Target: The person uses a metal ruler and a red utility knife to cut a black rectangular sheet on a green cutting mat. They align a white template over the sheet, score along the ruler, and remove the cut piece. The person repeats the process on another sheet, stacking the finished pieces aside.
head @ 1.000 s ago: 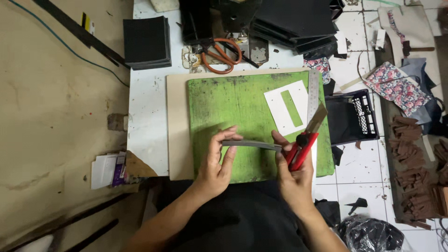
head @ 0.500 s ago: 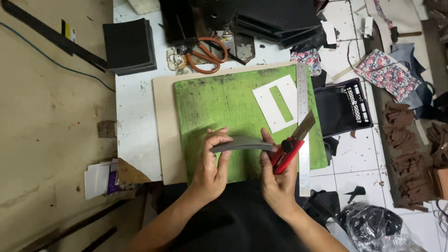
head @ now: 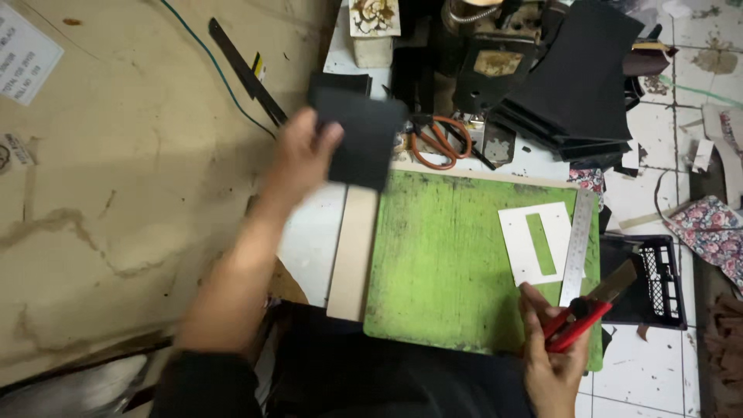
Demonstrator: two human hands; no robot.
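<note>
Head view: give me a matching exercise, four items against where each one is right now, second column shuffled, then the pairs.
Items:
1. black sheet
2. red utility knife
3. white template with slot
4. orange-handled scissors

Places:
A. lying flat on the green cutting mat, beside the steel ruler
B. on the tabletop beyond the mat's far edge
C. held up in the left hand, over the mat's far left corner
D. gripped in the right hand at the mat's near right corner

Pairs: 1-C, 2-D, 3-A, 4-B
</note>
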